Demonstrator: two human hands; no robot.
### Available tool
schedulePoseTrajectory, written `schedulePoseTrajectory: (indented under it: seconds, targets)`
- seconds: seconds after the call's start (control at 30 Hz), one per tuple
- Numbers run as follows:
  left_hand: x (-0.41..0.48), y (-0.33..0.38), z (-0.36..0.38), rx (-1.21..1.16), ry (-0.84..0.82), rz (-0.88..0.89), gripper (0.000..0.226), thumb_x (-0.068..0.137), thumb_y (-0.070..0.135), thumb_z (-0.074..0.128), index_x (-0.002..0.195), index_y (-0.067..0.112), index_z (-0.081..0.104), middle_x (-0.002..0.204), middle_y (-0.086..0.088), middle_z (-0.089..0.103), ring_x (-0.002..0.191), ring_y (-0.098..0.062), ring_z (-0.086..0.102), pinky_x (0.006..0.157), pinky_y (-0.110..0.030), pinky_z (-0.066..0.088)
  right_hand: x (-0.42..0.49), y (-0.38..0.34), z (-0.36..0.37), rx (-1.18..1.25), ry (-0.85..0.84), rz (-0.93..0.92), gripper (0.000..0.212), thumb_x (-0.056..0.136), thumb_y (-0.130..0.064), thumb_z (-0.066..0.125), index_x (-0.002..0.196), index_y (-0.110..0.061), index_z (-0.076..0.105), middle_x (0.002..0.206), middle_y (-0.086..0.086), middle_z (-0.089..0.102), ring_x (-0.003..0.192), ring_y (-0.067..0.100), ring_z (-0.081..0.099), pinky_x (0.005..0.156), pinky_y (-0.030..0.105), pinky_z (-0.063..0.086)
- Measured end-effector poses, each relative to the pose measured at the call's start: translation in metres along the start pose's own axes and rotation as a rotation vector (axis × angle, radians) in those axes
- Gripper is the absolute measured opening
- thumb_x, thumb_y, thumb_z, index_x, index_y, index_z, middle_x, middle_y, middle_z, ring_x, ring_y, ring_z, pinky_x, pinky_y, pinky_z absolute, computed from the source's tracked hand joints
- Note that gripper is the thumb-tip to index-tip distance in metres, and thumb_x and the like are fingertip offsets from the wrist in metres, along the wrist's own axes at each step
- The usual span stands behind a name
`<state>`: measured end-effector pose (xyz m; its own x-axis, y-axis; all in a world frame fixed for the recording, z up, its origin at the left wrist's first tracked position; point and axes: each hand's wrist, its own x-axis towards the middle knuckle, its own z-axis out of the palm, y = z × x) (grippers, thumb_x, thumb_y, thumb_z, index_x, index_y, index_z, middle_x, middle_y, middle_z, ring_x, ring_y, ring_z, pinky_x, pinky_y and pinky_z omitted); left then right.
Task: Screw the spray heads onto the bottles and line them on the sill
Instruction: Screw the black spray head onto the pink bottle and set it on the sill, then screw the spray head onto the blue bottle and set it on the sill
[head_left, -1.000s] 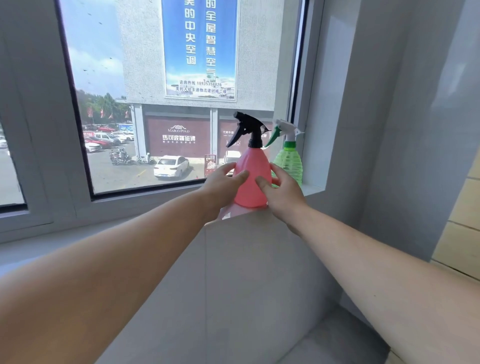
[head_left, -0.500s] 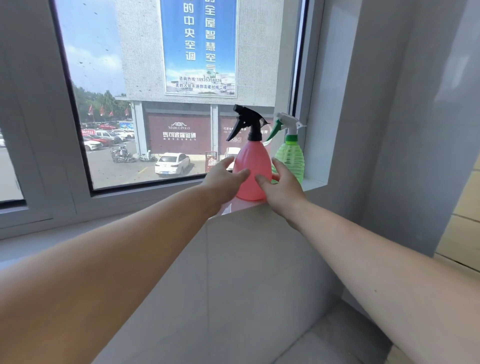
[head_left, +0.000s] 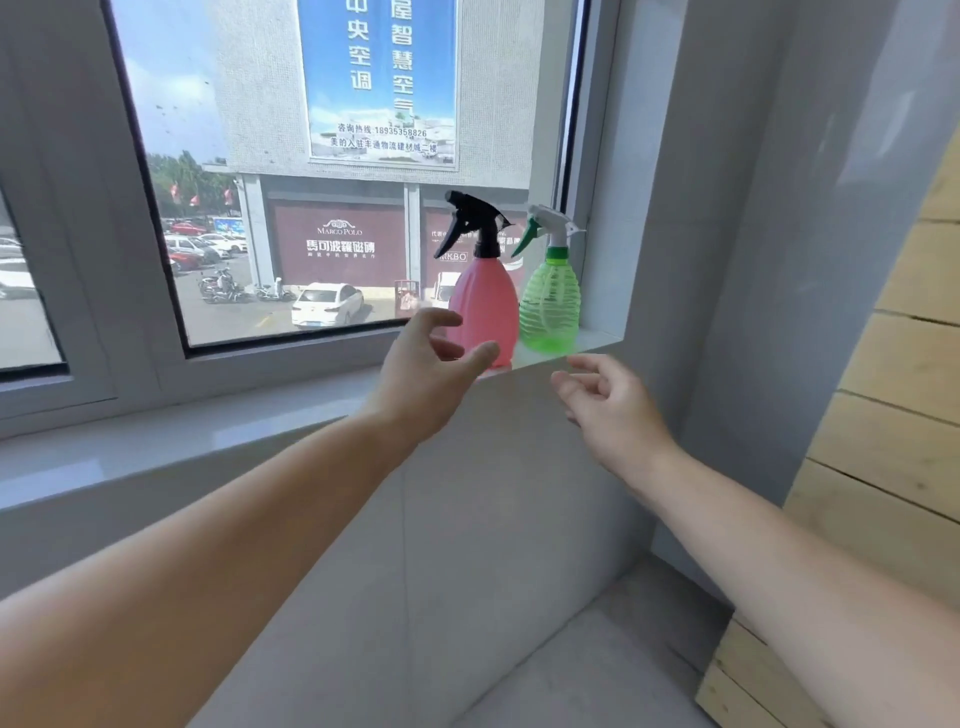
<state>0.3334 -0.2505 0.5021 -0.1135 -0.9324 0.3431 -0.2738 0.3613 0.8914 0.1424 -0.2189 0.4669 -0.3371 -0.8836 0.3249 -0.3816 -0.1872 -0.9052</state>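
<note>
we see pink bottle (head_left: 485, 306) with black spray head (head_left: 475, 223) and green bottle (head_left: 550, 306) with white spray head (head_left: 551, 228) upright side by side on sill (head_left: 584, 345), contents unclear, left hand (head_left: 431, 364) and right hand (head_left: 608, 405) loose, holding nothing.

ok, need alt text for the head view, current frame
A pink bottle with a black spray head and a green bottle with a white spray head stand upright side by side at the right end of a window sill. The left hand and right hand hover open and empty just in front of them.
</note>
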Motion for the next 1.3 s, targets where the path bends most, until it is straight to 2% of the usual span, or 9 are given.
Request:
schedulePoseTrajectory:
  seconds: [0.07, 0.23, 0.33, 0.47, 0.6, 0.83, 1.0, 1.1, 1.3]
  targets:
    - [-0.025, -0.008, 0.012, -0.005, -0.047, -0.021, 0.044, 0.091, 0.039, 0.075, 0.128, 0.022, 0.060, 0.104, -0.003, 0.072, 0.084, -0.014, 0.066, 0.062, -0.025, 0.049, -0.023, 0.018, -0.010, 0.026, 0.013, 0.030, 0.018, 0.089, -0.034, 0.067, 0.104, -0.025, 0.065, 0.099, 0.001, 0.070, 0.097, 0.024, 0.070, 0.086, 0.040, 0.059]
    - [-0.079, -0.077, 0.059, 0.058, -0.280, -0.237, 0.038, 0.089, 0.041, 0.076, 0.115, 0.015, 0.066, 0.105, -0.012, 0.075, 0.091, -0.026, 0.073, 0.087, -0.049, 0.061, -0.094, 0.095, -0.029, -0.022, -0.094, 0.233, 0.008, 0.093, -0.017, 0.065, 0.095, -0.010, 0.069, 0.088, 0.011, 0.071, 0.075, 0.019, 0.067, 0.075, 0.037, 0.057]
    - [-0.109, -0.137, 0.087, 0.165, -0.538, -0.416, 0.048, 0.090, 0.045, 0.075, 0.124, 0.013, 0.063, 0.108, -0.009, 0.072, 0.101, -0.027, 0.073, 0.092, -0.044, 0.060, -0.140, 0.169, -0.033, -0.091, -0.200, 0.436, 0.005, 0.093, -0.016, 0.066, 0.088, -0.014, 0.067, 0.087, 0.011, 0.071, 0.072, 0.020, 0.065, 0.069, 0.034, 0.054]
    - [-0.148, -0.211, 0.119, 0.443, -0.857, -0.568, 0.058, 0.091, 0.048, 0.072, 0.137, 0.017, 0.054, 0.127, -0.009, 0.065, 0.107, -0.024, 0.066, 0.091, -0.032, 0.053, -0.192, 0.261, -0.035, -0.192, -0.301, 0.689, 0.011, 0.092, -0.021, 0.065, 0.096, -0.010, 0.066, 0.086, 0.008, 0.068, 0.069, 0.016, 0.063, 0.064, 0.029, 0.050]
    - [-0.171, -0.262, 0.146, 0.665, -1.064, -0.601, 0.074, 0.092, 0.052, 0.068, 0.152, 0.017, 0.041, 0.152, -0.007, 0.052, 0.133, -0.027, 0.055, 0.108, -0.034, 0.047, -0.221, 0.324, -0.027, -0.215, -0.305, 0.847, 0.021, 0.091, -0.023, 0.066, 0.104, -0.007, 0.067, 0.088, 0.009, 0.066, 0.068, 0.016, 0.062, 0.059, 0.025, 0.048]
    - [-0.202, -0.339, 0.197, 0.686, -1.066, -0.731, 0.087, 0.090, 0.058, 0.067, 0.155, 0.012, 0.034, 0.151, -0.011, 0.050, 0.131, -0.028, 0.057, 0.104, -0.035, 0.051, -0.220, 0.410, 0.013, -0.229, -0.253, 0.895, 0.009, 0.087, -0.026, 0.071, 0.084, -0.017, 0.071, 0.089, 0.007, 0.071, 0.078, 0.021, 0.065, 0.066, 0.025, 0.048]
    - [-0.221, -0.375, 0.218, 0.686, -0.992, -0.794, 0.091, 0.077, 0.068, 0.074, 0.142, 0.012, 0.044, 0.139, -0.009, 0.058, 0.121, -0.027, 0.061, 0.097, -0.038, 0.055, -0.202, 0.452, 0.038, -0.279, -0.230, 0.889, 0.045, 0.081, -0.033, 0.078, 0.119, -0.010, 0.067, 0.110, 0.001, 0.062, 0.106, 0.021, 0.063, 0.084, 0.022, 0.043]
    - [-0.231, -0.389, 0.227, 0.659, -0.999, -0.868, 0.096, 0.072, 0.069, 0.077, 0.143, 0.014, 0.042, 0.136, -0.005, 0.059, 0.119, -0.025, 0.062, 0.095, -0.037, 0.055, -0.196, 0.470, 0.050, -0.319, -0.282, 0.882, 0.056, 0.077, -0.034, 0.081, 0.122, -0.005, 0.064, 0.110, 0.006, 0.065, 0.097, 0.020, 0.062, 0.082, 0.023, 0.045]
    - [-0.245, -0.401, 0.233, 0.606, -0.982, -0.970, 0.095, 0.065, 0.063, 0.084, 0.137, 0.020, 0.039, 0.127, 0.000, 0.057, 0.111, -0.023, 0.061, 0.085, -0.040, 0.062, -0.190, 0.481, 0.059, -0.467, -0.373, 0.863, 0.039, 0.075, -0.030, 0.079, 0.099, -0.001, 0.073, 0.097, 0.014, 0.075, 0.088, 0.026, 0.068, 0.080, 0.034, 0.056]
